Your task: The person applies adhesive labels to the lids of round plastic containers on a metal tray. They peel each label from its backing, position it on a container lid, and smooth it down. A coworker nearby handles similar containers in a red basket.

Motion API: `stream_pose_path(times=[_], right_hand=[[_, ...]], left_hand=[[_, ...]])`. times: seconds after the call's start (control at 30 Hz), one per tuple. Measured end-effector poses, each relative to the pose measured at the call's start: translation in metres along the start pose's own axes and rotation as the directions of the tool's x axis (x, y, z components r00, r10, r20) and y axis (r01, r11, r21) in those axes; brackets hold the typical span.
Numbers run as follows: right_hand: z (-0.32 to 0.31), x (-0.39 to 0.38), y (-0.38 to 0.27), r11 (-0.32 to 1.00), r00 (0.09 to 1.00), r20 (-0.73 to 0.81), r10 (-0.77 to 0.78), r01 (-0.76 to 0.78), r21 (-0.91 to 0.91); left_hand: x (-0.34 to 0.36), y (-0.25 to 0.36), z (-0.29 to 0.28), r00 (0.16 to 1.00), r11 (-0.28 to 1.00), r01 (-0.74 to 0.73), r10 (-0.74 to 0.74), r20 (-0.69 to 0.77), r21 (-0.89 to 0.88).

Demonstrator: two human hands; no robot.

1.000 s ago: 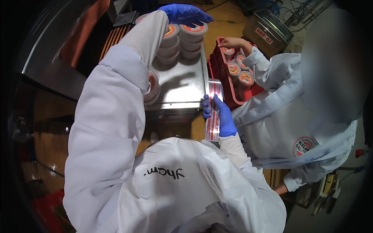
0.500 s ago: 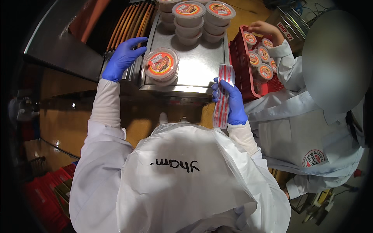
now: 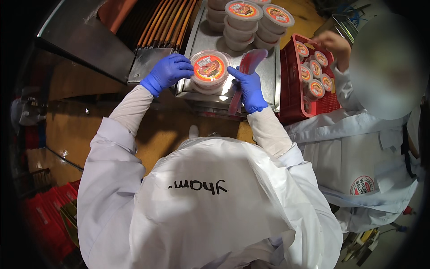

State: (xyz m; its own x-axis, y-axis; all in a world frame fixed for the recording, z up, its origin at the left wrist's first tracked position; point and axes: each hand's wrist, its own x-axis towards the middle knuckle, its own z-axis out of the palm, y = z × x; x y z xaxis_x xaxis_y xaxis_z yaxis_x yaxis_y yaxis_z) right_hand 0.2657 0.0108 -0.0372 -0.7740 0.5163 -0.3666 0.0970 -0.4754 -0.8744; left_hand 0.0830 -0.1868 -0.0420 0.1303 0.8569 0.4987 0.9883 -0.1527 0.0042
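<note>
Blue-gloved left hand and blue-gloved right hand just closed in, so they're flanking the round, orange-labelled plastic tub, upper centre of the frame. Left's loosely bent at its rim, can't tell if it's gripping; right's clamped on reddish plastic strips, thumb by the tub.

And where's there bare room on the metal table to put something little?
One bare patch of the metal table lies between the right hand and the red crate. Another, narrower, lies between the near tub and the stacked tubs behind it. It's crowded among those stacks and between the left hand and near tub.
</note>
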Motion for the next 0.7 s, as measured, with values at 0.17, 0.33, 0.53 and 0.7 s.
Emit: stream_pose_path(times=[0.17,0.33,0.53,0.7], right_hand=[[0.009,-0.01,0.014,0.983,0.996,0.01,-0.089,0.09,-0.161],[0.012,-0.04,0.025,0.977,0.99,-0.001,-0.141,0.14,-0.159],[-0.019,-0.066,0.03,0.991,0.996,-0.043,-0.074,0.078,0.11],[-0.068,-0.079,0.037,0.904,0.999,-0.024,-0.04,0.046,0.425]], left_hand=[[0.009,0.003,-0.021,0.982,0.991,-0.124,0.129,0.137,-0.047],[0.019,0.025,-0.048,0.883,0.992,-0.109,0.124,0.453,-0.06],[0.024,0.099,-0.062,0.933,0.999,0.026,-0.037,0.359,0.035],[0.005,0.127,-0.017,0.995,0.993,0.061,-0.068,0.067,0.1]])
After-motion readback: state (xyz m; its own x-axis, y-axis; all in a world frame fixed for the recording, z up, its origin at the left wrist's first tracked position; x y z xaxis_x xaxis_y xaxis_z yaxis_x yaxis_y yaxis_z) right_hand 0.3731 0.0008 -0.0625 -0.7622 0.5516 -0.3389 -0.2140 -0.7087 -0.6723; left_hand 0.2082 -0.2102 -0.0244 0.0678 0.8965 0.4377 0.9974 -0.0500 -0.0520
